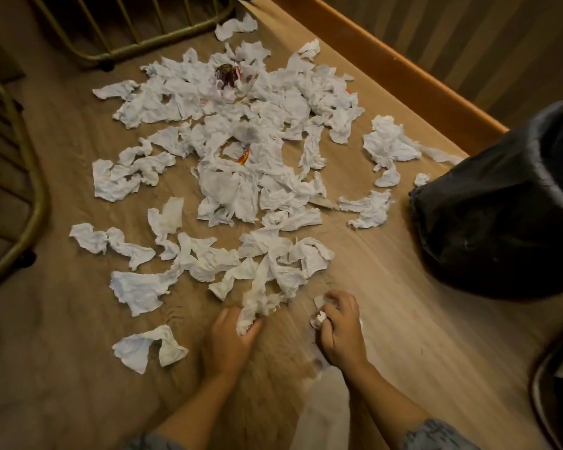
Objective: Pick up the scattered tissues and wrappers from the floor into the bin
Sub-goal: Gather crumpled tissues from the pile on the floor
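Observation:
Several crumpled white tissues [228, 186] lie scattered over the wooden floor, thickest in the middle. A dark red wrapper [226, 75] sits in the far part of the pile and a small orange-yellow wrapper [243, 156] pokes out near its centre. The bin [501, 216], lined with a black bag, stands at the right. My left hand [229, 339] is closed on a long tissue [257, 303] at the near edge of the pile. My right hand [340, 326] grips a small wad of tissue [319, 318] close beside it.
Olive metal chair frames stand at the far left [137, 43] and near left [30, 222]. An orange wooden skirting board [387, 60] runs along the wall at the right. A dark curved chair leg [540, 384] shows at the bottom right. A single tissue [150, 347] lies left of my hands.

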### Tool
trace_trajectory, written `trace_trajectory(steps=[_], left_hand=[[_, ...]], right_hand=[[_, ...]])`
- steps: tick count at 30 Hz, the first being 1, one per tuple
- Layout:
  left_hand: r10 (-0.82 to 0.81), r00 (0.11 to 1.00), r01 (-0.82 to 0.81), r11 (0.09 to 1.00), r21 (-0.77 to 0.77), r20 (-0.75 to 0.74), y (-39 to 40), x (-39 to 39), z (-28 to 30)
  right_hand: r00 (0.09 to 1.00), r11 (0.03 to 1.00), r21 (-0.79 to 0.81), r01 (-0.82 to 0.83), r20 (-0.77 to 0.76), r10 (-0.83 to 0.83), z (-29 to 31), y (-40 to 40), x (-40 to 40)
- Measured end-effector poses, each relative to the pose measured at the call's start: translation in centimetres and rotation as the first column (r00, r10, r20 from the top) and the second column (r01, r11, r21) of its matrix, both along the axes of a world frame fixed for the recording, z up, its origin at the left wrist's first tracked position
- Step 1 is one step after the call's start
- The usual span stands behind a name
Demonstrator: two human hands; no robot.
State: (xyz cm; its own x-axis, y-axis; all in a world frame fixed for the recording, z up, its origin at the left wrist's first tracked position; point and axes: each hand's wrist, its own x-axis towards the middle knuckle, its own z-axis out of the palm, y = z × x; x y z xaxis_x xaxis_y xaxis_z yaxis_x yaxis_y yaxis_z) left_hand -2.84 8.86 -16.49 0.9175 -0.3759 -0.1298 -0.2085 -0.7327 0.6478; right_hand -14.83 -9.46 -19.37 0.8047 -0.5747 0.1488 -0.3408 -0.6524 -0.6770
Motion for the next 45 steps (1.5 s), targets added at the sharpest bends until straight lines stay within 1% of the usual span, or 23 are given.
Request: trace_trajectory(steps=[3,5,7,9,11,13,15,16,18,19,20,21,23,24,25,27,31,33,35,37,41,43,45], left_hand=[[-0.055,0.998,0.057,0.997,0.053,-0.039,-0.1,-0.2,-0.1],[-0.015,0.994,0.014,1.000,-0.008,-0.107,-0.3,0.0,0.0],[0.026,0.997,-0.026,1.000,-0.002,-0.076,-0.2,0.3,0.2],[0.025,0.999,-0.025,1.000,-0.005,0.031,-0.2,1.0,0.4],[0.073,0.992,-0.067,0.996,-0.062,0.101,-0.5,2.4,1.2],[0.172,0.976,-0.150,0.976,-0.157,0.132,-1.6,4.1,2.6],[0.243,0.953,-0.202,0.954,-0.220,0.180,-2.7,5.7,3.6],[0.231,0.949,-0.185,0.959,-0.217,0.214,-3.3,6.4,3.8],[0.108,0.975,-0.074,0.982,-0.172,0.195,-3.9,7.2,3.2],[0.023,0.989,-0.002,0.991,-0.136,0.148,-4.0,7.3,2.6],[-0.055,0.992,0.065,0.994,-0.088,0.115,-3.8,7.1,1.8],[-0.113,0.988,0.115,0.993,-0.013,0.108,-3.3,6.6,0.8],[-0.154,0.979,0.139,0.984,0.112,0.134,-1.7,4.9,-0.9],[-0.156,0.980,0.140,0.982,0.128,0.127,-0.8,3.7,-1.3],[-0.144,0.983,0.133,0.986,0.098,0.112,0.1,2.7,-1.6],[-0.080,0.992,0.078,0.997,0.016,0.097,1.7,1.1,-2.1],[0.005,0.994,0.003,0.997,-0.073,0.105,3.0,1.0,-1.6],[0.132,0.989,-0.120,0.980,-0.159,0.064,2.6,1.8,-0.7],[0.238,0.970,-0.228,0.957,-0.178,0.037,2.0,2.8,0.1],[0.250,0.968,-0.246,0.962,-0.123,0.018,1.5,3.7,0.5],[0.165,0.981,-0.167,0.986,-0.019,-0.102,1.0,4.5,0.4],[0.149,0.981,-0.146,0.989,0.033,-0.125,0.7,4.2,0.6],[0.124,0.983,-0.102,0.982,0.162,-0.133,0.5,3.9,0.8]], right_hand=[[0.997,0.993,-0.088,-0.073,-0.007,0.073,0.3,-0.2,-0.2],[0.994,0.988,-0.129,-0.085,-0.076,0.076,0.1,-0.2,0.0],[0.993,0.989,-0.124,-0.086,-0.085,0.076,0.1,-0.3,0.4],[0.998,0.999,0.042,0.026,-0.051,-0.024,1.1,-0.8,1.4],[0.984,0.953,0.246,0.175,-0.028,-0.174,2.8,-1.7,3.3],[0.960,0.913,0.329,0.241,0.061,-0.275,4.7,-2.7,5.6],[0.937,0.903,0.353,0.244,0.155,-0.314,5.9,-3.3,8.3],[0.935,0.902,0.367,0.226,0.178,-0.307,6.4,-3.4,9.5],[0.964,0.919,0.373,0.125,0.172,-0.201,6.4,-3.1,11.3],[0.984,0.933,0.356,0.043,0.145,-0.101,5.9,-2.7,11.8],[0.997,0.954,0.297,-0.039,0.069,0.019,5.2,-2.4,12.0],[0.990,0.977,0.175,-0.121,-0.056,0.132,4.3,-2.0,11.8],[0.903,0.954,-0.096,-0.284,-0.363,0.232,2.5,-1.0,10.5],[0.858,0.925,-0.158,-0.344,-0.454,0.242,1.9,-0.3,9.6],[0.835,0.907,-0.187,-0.377,-0.492,0.246,1.5,0.4,8.7],[0.845,0.902,-0.192,-0.386,-0.465,0.263,0.7,1.4,7.0],[0.951,0.957,-0.105,-0.270,-0.187,0.248,0.0,1.2,4.7],[0.982,0.984,-0.056,-0.170,-0.087,0.165,0.2,0.7,4.3],[0.999,0.999,0.010,-0.039,-0.038,0.039,1.0,0.3,4.2],[0.995,0.993,0.075,0.089,-0.046,-0.085,2.1,-0.3,4.5],[0.959,0.934,0.230,0.274,-0.145,-0.245,4.2,-1.4,5.5],[0.943,0.903,0.299,0.307,-0.225,-0.246,4.6,-2.0,5.6],[0.924,0.905,0.317,0.283,-0.341,-0.170,4.7,-2.6,5.5]])
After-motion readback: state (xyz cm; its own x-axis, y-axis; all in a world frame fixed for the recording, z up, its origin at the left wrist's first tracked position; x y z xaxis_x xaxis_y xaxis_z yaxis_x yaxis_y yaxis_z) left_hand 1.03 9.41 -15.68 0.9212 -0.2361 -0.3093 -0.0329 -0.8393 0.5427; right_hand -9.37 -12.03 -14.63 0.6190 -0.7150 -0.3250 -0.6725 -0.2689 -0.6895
